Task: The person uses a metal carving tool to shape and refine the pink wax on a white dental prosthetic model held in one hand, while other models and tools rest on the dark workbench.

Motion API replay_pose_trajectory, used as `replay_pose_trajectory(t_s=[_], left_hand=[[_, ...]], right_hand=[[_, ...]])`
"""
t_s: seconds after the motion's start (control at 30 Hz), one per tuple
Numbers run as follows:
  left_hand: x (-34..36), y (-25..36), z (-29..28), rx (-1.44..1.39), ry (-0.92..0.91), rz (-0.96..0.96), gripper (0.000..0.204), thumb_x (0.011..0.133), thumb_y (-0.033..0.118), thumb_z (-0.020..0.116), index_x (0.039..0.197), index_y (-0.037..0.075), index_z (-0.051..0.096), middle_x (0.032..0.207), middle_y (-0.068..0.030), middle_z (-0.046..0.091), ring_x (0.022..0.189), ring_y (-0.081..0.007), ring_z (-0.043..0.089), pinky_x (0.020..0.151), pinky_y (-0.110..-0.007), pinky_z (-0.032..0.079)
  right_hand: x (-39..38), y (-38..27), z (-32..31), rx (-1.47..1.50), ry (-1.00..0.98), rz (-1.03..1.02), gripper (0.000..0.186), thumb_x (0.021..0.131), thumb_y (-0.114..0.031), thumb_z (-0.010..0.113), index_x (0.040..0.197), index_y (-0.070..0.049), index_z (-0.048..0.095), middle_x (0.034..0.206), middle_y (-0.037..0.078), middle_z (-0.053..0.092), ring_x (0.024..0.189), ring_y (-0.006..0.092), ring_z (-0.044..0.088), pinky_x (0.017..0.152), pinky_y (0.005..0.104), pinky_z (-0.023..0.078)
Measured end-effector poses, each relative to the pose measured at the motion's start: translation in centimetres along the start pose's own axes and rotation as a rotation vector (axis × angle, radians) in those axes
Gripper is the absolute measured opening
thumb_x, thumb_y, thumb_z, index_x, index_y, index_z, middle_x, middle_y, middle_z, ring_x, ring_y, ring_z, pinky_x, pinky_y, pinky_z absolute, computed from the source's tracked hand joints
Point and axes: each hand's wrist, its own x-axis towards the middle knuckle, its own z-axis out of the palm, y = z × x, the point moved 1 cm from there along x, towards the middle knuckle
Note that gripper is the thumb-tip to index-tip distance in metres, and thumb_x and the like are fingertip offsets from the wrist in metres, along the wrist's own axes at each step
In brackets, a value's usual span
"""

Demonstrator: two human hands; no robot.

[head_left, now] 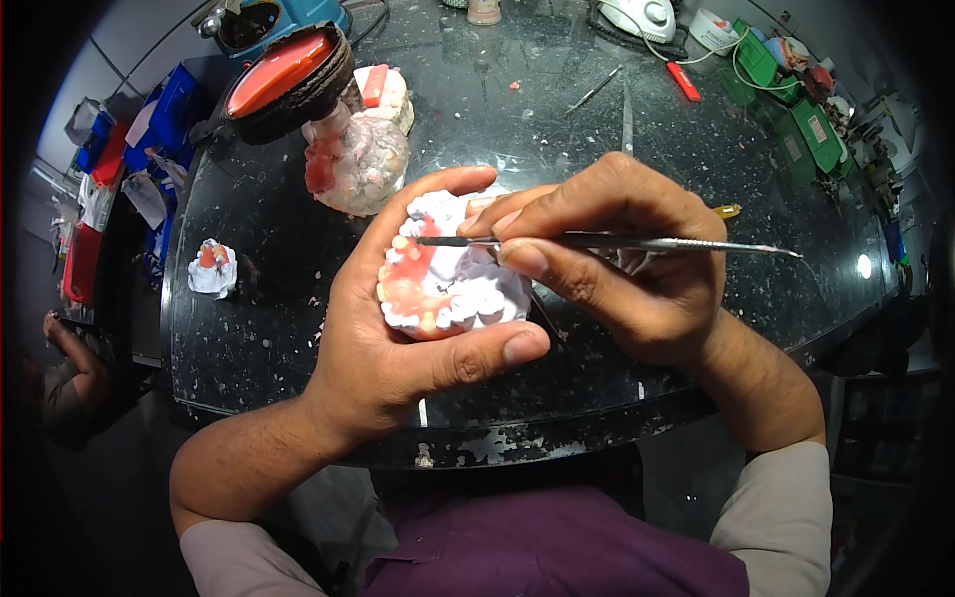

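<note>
My left hand (398,338) is closed around a white plaster dental model (507,294), its thumb along the near side and its fingers behind. Pink wax (408,287) covers the model's left part, with several cream-coloured teeth set along the outer edge. In my right hand (617,259) a thin metal wax carver (667,243) is pinched between thumb and fingers. The carver's dark flat tip lies against or just over the wax near the upper left teeth; I cannot tell whether it touches. Its other, pointed end sticks out to the right.
At the back left, a dark pan of red wax (284,80) stands above a lumpy wax-smeared base (363,164). A small plaster model (212,269) sits on the left. Farther right lie a thin tool (594,90), a red-handled knife (682,82) and green bins (811,139).
</note>
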Motion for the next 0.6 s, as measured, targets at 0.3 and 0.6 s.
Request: replay_pose_trajectory(t_s=[0.3,0.6], left_hand=[[0.11,0.13,0.13,-0.007,0.002,-0.017,0.1,0.071,0.026,0.089,0.146,-0.004,0.031,0.131,-0.0123,0.054,0.124,-0.0198,0.053,0.109,-0.034,0.038],[0.14,-0.24,0.14,-0.016,-0.009,-0.008,0.096,0.073,0.023,0.088,0.146,-0.003,0.032,0.129,-0.0122,0.055,0.123,-0.0194,0.054,0.108,-0.034,0.04]], right_hand=[[-0.19,-0.03,0.22,-0.076,0.015,-0.029,0.011,0.088,0.007,0.067,0.098,0.006,0.063,0.093,0.02,0.071,0.099,0.032,0.071,0.092,0.0446,0.057],[-0.2,-0.06,0.66,-0.062,0.023,-0.021,0.01,0.089,0.006,0.067,0.098,0.005,0.062,0.095,0.023,0.071,0.1,0.031,0.071,0.092,0.0435,0.057]])
